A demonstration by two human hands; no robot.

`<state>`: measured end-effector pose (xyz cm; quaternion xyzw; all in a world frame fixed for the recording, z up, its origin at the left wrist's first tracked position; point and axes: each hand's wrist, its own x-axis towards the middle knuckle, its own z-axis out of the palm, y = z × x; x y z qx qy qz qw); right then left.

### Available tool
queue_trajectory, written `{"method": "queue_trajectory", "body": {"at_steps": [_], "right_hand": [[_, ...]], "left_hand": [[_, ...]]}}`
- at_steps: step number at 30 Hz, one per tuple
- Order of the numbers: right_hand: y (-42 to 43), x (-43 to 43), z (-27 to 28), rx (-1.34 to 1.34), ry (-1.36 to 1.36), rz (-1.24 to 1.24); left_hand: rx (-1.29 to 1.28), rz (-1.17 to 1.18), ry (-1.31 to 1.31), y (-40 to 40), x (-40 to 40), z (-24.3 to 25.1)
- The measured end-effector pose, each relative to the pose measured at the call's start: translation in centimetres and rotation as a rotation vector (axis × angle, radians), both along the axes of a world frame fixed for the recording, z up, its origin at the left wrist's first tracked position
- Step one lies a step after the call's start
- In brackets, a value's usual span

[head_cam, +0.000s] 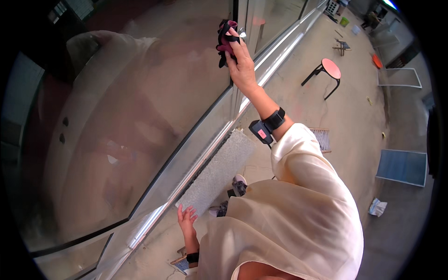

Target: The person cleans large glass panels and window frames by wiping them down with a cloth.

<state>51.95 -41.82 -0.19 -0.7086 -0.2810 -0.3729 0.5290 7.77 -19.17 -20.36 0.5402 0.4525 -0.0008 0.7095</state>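
Observation:
My right hand (241, 64) reaches up to the window and holds a crumpled dark red and black cloth (227, 42). The cloth is at the edge of a large glass pane (140, 115), beside the dark frame and a small shiny metal fitting (242, 33). Lower down, my left hand (187, 220) holds nothing, its fingers apart, near one end of a speckled stone slab (218, 171). A black strap with a small box (261, 132) is on my right forearm. The pane shows blurred reflections.
Behind me are a round pink-topped stool (331, 68), a folding stool (342, 46) and another low stool (321, 140). Framed screens (402, 168) lean by the far wall. A green bucket (344, 21) stands farther off, near other people. A folding seat (181, 263) lies below my left hand.

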Motion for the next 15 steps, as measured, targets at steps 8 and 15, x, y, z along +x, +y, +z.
{"method": "queue_trajectory", "body": {"at_steps": [8,15], "right_hand": [[2.8,-0.9,-24.4,-0.256,0.671,-0.263],[-2.1,-11.7,-33.0,-1.094,1.233,0.261]], "left_hand": [[0.059,0.068,-0.009,-1.5,-1.8,-0.2],[0.043,0.026,0.008,-2.4,-0.3,0.9]]}}
